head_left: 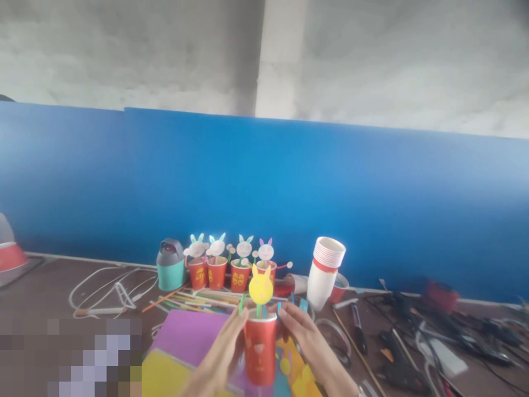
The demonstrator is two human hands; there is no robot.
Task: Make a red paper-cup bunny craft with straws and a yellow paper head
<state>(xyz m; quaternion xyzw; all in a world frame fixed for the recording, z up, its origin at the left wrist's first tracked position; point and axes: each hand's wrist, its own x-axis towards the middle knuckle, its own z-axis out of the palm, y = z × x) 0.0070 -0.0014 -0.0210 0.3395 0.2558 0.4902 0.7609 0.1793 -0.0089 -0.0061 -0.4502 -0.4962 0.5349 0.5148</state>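
Note:
A red paper cup stands upright between my hands, over sheets of coloured paper. From its mouth rises a yellow paper rabbit head on a straw. My left hand is at the cup's left rim, its fingertips closed around a short green straw. On the other side, my right hand pinches a short blue straw near the right rim. The cup hides part of the fingers, and whether the palms touch its wall I cannot tell.
Several red cups with white rabbit heads line the back. Right of them are stacked white cups, a marker and a glue gun. Loose straws, purple paper, a teal container and a white cable lie left.

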